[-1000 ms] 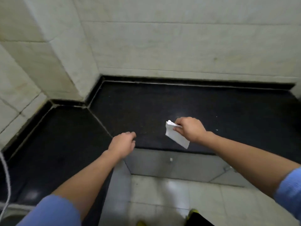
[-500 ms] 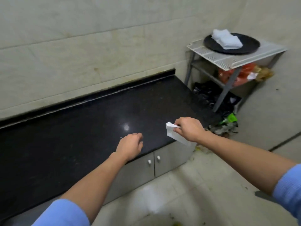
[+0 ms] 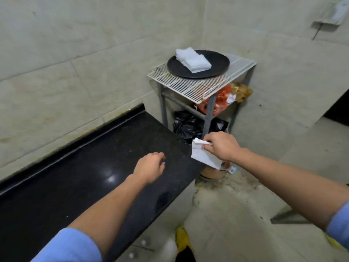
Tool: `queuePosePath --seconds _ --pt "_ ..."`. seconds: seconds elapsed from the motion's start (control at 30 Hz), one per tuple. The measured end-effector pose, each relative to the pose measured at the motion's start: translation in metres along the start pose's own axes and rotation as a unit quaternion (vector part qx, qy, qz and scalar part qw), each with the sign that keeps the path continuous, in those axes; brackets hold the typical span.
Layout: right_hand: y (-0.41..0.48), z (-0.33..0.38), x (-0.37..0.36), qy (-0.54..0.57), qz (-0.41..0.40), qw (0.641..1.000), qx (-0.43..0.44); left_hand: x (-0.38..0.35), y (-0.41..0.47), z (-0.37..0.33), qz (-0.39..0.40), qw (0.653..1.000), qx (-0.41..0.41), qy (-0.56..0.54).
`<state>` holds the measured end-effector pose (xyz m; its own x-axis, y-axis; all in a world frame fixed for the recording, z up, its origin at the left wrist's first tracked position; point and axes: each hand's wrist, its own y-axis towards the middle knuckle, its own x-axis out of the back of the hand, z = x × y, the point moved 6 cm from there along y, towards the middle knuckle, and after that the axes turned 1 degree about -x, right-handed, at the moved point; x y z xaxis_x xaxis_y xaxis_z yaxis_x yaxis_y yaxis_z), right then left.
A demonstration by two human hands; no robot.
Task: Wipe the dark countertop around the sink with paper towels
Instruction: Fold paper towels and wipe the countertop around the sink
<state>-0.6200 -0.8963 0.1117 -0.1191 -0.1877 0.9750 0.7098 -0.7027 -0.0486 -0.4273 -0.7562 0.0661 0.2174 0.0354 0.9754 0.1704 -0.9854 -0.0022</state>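
Observation:
The dark countertop point(image 3: 79, 173) runs from the lower left to its right end near the middle of the view. My right hand point(image 3: 222, 146) pinches a folded white paper towel point(image 3: 203, 156) just past that right end, above the floor. My left hand point(image 3: 150, 167) hovers over the counter near its front edge, fingers loosely curled and holding nothing. A stack of white paper towels point(image 3: 192, 60) lies on a black round tray point(image 3: 213, 68) on top of a white wire rack point(image 3: 192, 86) in the corner. No sink is in view.
Under the rack sit black bags point(image 3: 186, 124) and an orange bag point(image 3: 220, 100). A brown bin point(image 3: 209, 173) stands on the floor below the towel. Tiled walls close the back and right. Dirty floor point(image 3: 236, 205) lies to the right of the counter.
The view has swung right from the counter's inner corner to its right end and the rack. Both hands kept their pose, and the towel now hangs past the counter's end.

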Motion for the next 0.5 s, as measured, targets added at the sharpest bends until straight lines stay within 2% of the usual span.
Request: queuePosePath --seconds 0.27,0.5 --pt "0.106 -0.063 0.102 -0.002 -0.061 0.998 -0.028 0.054 0.173 -0.018 -0.037 0.996 -0.076 -0.028" --pt "0.206 -0.1 0.198 0.009 -0.164 0.986 -0.007 0.093 0.27 -0.013 -0.072 0.994 -0.066 -0.052"
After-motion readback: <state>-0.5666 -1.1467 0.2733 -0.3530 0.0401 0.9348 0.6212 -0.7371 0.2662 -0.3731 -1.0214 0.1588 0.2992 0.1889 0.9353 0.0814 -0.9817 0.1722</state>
